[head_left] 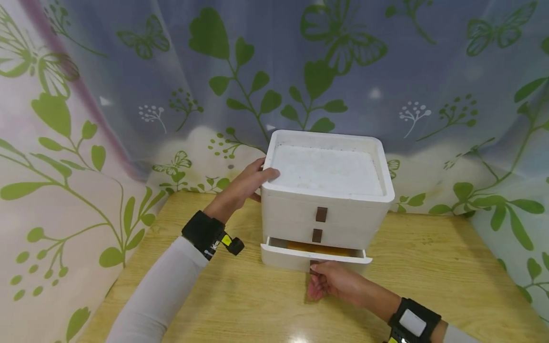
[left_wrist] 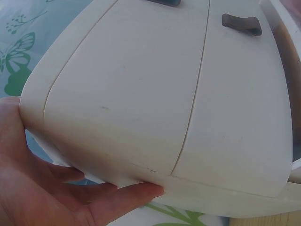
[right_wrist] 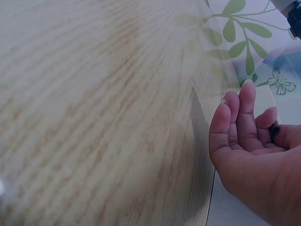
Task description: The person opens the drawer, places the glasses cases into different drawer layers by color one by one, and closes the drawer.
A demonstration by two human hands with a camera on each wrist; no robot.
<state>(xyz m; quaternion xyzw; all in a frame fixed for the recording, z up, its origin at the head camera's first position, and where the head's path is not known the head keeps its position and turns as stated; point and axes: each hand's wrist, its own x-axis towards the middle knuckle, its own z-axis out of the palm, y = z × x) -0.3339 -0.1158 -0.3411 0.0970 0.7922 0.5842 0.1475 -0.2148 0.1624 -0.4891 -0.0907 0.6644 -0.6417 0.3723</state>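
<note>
A white three-drawer cabinet [head_left: 326, 193] with brown pull tabs stands on the wooden table. Its bottom drawer [head_left: 279, 255] is partly pulled out, showing something orange-brown inside. My left hand [head_left: 246, 183] braces the cabinet's left side, thumb over the top rim. In the left wrist view, the fingers [left_wrist: 124, 197] of that hand lie fairly straight along the side wall. Low at the front, my right hand [head_left: 339, 281] pinches the bottom drawer's pull tab between thumb and index finger. The right wrist view shows its other fingers [right_wrist: 247, 113] loosely bent, palm upward; the tab is mostly hidden there.
The upper two drawers, with their brown tabs [head_left: 321, 214], are closed. A recessed tray top [head_left: 326, 166] caps the cabinet. Behind and beside it hangs a curtain [head_left: 240, 95] with leaves and butterflies. The wooden tabletop [head_left: 240, 300] extends in front and to both sides.
</note>
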